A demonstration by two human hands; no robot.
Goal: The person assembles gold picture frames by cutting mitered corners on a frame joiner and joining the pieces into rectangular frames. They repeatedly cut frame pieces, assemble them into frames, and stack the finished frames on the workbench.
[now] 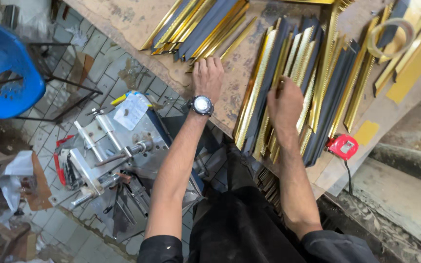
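A worn brown worktable (137, 22) stands over a grimy floor of small pale tiles (98, 58). A blue plastic chair (6, 73) on thin dark legs sits at the left (seat pierced by a hole). Crumpled paper scraps (13, 178) litter the floor.

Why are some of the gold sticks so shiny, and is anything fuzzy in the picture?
Head view: the gold moulding strips throw back bright glare from light above; the right hand resting on them is slightly smeared by motion; the left hand and wristwatch look sharp; the floor around the blue chair lies dimmer.
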